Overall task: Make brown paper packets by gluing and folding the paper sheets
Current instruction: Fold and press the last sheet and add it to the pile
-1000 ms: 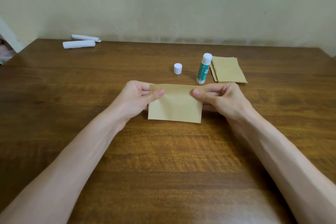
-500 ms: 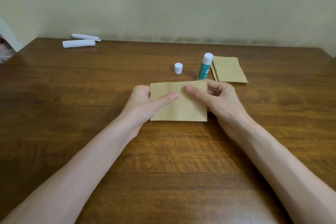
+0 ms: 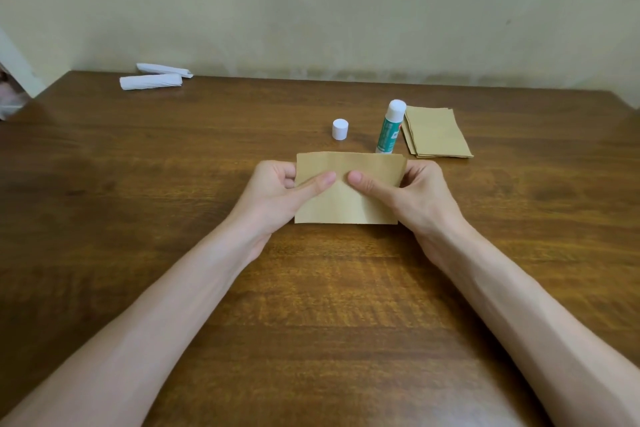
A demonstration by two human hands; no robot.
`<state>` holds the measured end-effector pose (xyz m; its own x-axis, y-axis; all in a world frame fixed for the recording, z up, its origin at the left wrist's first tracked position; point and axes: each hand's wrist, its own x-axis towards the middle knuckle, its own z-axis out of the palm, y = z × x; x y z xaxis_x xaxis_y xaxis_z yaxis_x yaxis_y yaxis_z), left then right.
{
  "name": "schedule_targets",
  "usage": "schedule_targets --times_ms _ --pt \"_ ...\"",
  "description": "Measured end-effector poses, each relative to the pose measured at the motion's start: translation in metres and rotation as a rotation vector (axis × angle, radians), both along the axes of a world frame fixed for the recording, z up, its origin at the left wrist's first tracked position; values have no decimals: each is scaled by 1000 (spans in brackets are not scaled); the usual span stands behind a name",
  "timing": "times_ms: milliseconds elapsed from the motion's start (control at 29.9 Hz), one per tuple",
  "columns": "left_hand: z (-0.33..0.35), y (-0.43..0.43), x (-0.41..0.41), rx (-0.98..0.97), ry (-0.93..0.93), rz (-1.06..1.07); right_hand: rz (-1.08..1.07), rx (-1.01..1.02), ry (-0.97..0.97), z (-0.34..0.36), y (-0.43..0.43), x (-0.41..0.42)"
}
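Observation:
A folded brown paper sheet (image 3: 346, 201) is held over the middle of the wooden table (image 3: 173, 167). My left hand (image 3: 277, 194) grips its left side and my right hand (image 3: 415, 198) its right side, both thumbs pressed on the front near the centre, almost touching. Behind it stands a green and white glue stick (image 3: 390, 127) with its cap off; the white cap (image 3: 340, 129) stands to its left. A stack of brown paper sheets (image 3: 436, 132) lies just right of the glue stick.
Two rolled white paper pieces (image 3: 152, 78) lie at the far left of the table near the wall. The table's left corner (image 3: 52, 87) drops off beside a pale object.
Both thumbs slid inward along the paper from its side edges toward the centre. The paper shifted slightly right and tilted up a little.

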<state>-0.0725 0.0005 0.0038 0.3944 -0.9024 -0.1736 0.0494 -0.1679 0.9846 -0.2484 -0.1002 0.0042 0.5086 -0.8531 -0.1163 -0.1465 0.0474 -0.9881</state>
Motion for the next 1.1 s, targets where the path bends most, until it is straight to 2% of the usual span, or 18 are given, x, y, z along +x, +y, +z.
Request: schedule_targets --times_ms 334,601,768,968,1102 --pt "1 -2 10 24 -33 -53 21 77 15 8 -12 -11" --pt "5 -3 18 90 -10 -105 14 39 17 11 -15 -14" --pt "3 -3 12 58 -14 -61 71 117 -81 6 -8 -10" --pt "-1 -2 1 42 -32 -68 25 3 -43 -1 0 0" --pt "-3 -1 0 8 -31 -17 46 31 -38 -1 2 1"
